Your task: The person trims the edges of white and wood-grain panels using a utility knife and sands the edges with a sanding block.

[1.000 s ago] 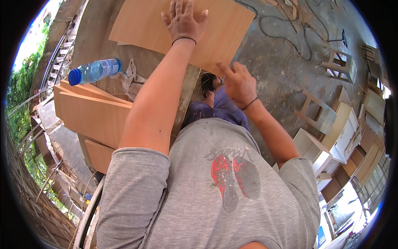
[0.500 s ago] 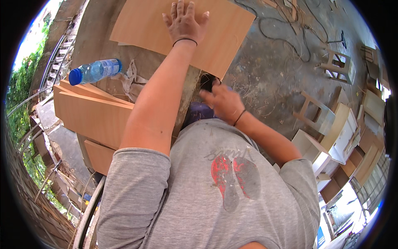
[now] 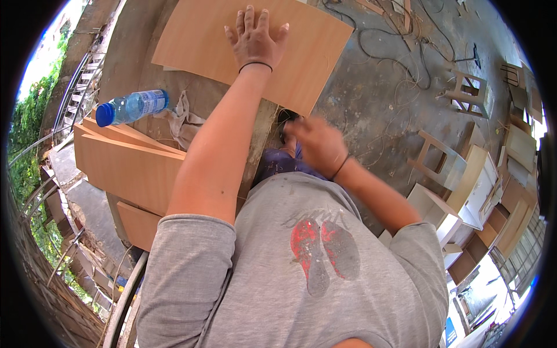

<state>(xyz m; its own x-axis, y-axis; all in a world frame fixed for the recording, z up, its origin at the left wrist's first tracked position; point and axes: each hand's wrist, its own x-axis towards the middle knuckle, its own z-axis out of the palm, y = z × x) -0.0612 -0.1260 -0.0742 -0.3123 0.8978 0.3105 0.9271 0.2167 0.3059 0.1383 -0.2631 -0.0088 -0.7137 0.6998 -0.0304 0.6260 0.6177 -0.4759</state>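
Observation:
My left hand (image 3: 257, 46) lies flat with fingers spread on a light wood-grain panel (image 3: 301, 75), pressing near its middle. The panel rests on a work table (image 3: 191, 86), its near right corner sticking out past the table's edge. Just below that corner, my right hand (image 3: 320, 146) is smeared by motion, its fingers curled in part and pointing left. Whether anything small sits in those fingers cannot be made out. It appears apart from the panel.
Left on the table are a blue-capped clear bottle (image 3: 132, 108), a crumpled rag (image 3: 183, 122) and stacked wood boards (image 3: 127, 165). A dark cable (image 3: 400, 64) snakes over the stained floor. Wooden stool-like frames (image 3: 438, 159) and white-lined cabinet boxes (image 3: 473, 185) stand on the right.
My right hand has drawn slightly back and to the right from the panel's near corner. My left hand stays flat on the panel; the whole view has shifted a little.

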